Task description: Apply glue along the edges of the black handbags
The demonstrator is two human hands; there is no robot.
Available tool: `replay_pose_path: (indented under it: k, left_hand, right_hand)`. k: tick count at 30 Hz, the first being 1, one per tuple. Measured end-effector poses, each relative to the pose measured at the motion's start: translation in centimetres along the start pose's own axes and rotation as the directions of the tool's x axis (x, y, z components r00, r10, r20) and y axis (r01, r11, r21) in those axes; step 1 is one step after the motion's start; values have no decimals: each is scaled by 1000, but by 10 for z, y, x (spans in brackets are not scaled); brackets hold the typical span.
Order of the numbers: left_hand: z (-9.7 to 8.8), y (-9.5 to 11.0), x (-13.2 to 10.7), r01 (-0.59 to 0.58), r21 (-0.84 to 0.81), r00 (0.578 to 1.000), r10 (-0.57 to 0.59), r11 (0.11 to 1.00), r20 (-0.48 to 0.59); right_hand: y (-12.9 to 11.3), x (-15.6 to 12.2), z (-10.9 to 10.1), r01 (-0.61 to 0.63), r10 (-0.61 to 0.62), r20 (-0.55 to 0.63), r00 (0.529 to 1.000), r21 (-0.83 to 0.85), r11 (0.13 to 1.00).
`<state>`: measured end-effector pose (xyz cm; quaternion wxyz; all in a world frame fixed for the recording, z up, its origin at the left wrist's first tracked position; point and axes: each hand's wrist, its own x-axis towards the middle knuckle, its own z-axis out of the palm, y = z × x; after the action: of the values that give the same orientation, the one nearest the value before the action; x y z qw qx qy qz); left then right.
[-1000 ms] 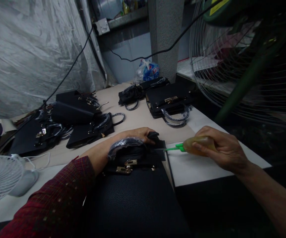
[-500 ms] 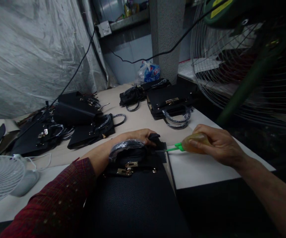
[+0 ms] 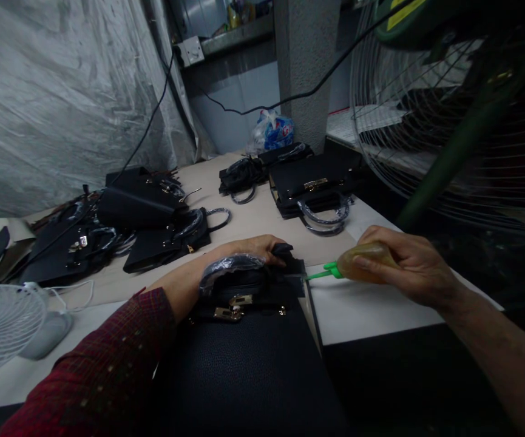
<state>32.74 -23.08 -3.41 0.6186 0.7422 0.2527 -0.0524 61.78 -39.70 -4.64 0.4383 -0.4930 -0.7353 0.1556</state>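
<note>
A black handbag lies before me, with gold clasps and a plastic-wrapped handle. Behind that handle, my left hand is closed on a black flap at the bag's upper right corner. My right hand grips a squeeze bottle of amber liquid, tilted sideways. Its thin green nozzle points left, the tip at the bag's right edge beside the flap. Whether the tip touches the bag I cannot tell.
Several black handbags lie at the left, and more handbags at the back right. A small white fan stands at the left edge. A large caged fan looms at the right. A black cable hangs across the back.
My right hand has shifted slightly to the right with the bottle. My left hand stays in place on the flap.
</note>
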Motion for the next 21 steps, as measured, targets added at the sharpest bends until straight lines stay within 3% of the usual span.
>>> replay_pose_path:
  k: [4, 11, 21]
  left_hand:
    - [0, -4, 3, 3, -11, 1000, -3, 1000, -6]
    - [-2, -10, 4, 8, -21, 1000, -8, 1000, -4]
    - [-1, -4, 2, 2, 0, 1000, -2, 1000, -11]
  right_hand:
    - [0, -7, 2, 12, -14, 51, 999, 41, 999]
    - [1, -11, 5, 32, -35, 39, 999, 80, 996]
    - [-11, -26, 4, 26, -43, 122, 992, 139, 990]
